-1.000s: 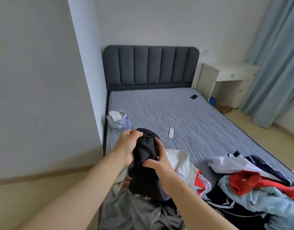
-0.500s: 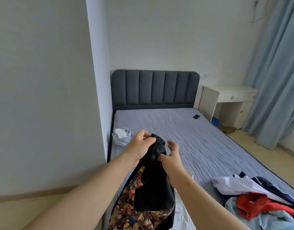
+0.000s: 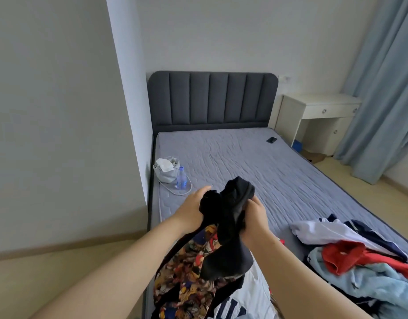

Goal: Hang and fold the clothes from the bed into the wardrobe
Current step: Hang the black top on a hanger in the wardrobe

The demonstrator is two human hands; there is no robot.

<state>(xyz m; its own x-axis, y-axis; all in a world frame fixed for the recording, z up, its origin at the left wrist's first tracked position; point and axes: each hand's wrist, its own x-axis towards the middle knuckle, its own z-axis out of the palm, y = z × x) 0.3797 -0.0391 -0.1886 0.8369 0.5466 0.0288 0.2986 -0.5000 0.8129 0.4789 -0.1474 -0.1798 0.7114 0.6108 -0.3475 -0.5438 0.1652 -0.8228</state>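
Held up in both hands above the near end of the bed: a black fabric garment (image 3: 231, 212) with a multicoloured cartoon-print lining, bunched at the top and hanging down towards 6 o'clock. Gripped on its 9 o'clock side by the left hand (image 3: 192, 211), with fingers curled into the cloth and mostly hidden behind it. Gripped on its 3 o'clock side by the right hand (image 3: 255, 218), with fingers (image 3: 255, 201) closed round a fold. Top of the bunch raised clear of the grey quilted mattress (image 3: 255, 162). Lower end lost among the clothes beneath, so contact there cannot be told.

Directly below, at 6 o'clock: a white garment with dark block lettering (image 3: 246, 298), lying at the near edge of the bed.

At 4 o'clock of the held garment, on the mattress: a loose pile, its pieces touching. Noted in it: a white-and-navy garment (image 3: 324, 231), a red garment (image 3: 343, 256) and a pale blue towelling garment (image 3: 370, 282), the red lying on the pale blue.

At 11 o'clock, near the wall-side edge of the mattress: a small clear plastic water bottle (image 3: 181, 179) with a blue cap, upright, just beside a pale grey drawstring pouch (image 3: 166, 174) showing white tissue at its mouth. Looped on the mattress past the bottle: a thin white cable (image 3: 189, 189).

At 1 o'clock, near the far corner of the mattress: a flat black phone (image 3: 271, 140), well apart from everything else.

At 12 o'clock: a dark grey padded headboard (image 3: 212, 100) with vertical channels. At 2 o'clock, beside the bed: a white bedside unit with drawers (image 3: 320, 111), and past it a blue-grey curtain (image 3: 382, 88).
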